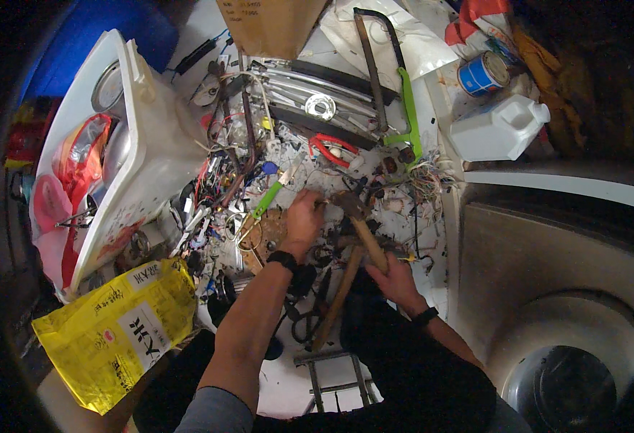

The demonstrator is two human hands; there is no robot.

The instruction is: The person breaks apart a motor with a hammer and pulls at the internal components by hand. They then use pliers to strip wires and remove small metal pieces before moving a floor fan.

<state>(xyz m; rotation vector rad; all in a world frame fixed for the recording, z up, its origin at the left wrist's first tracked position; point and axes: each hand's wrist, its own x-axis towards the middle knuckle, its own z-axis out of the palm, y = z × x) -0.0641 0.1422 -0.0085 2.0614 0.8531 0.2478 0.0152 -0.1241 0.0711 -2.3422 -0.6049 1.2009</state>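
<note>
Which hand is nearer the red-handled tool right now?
Left. The left hand is below the red-handled tool in view; the right hand, gripping the hammer, is lower and farther right.

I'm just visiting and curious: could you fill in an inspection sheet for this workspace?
Surface: white surface, heavily littered, with small dark bits around the work.
Job's things: hammer with a wooden handle; another wooden handle lies slanted below it.
Clutter: green-and-dark hacksaw, red-handled tool, green-handled tool, many small parts.
Grips: right grip closed on the hammer's handle; left grip close to the hammer's head, and anything pinched there is too small to tell.
Cables: tangled thin wires to the right, more among the litter at left.
Surroundings: white tub and yellow package at left; white jug and blue can at upper right.
</note>
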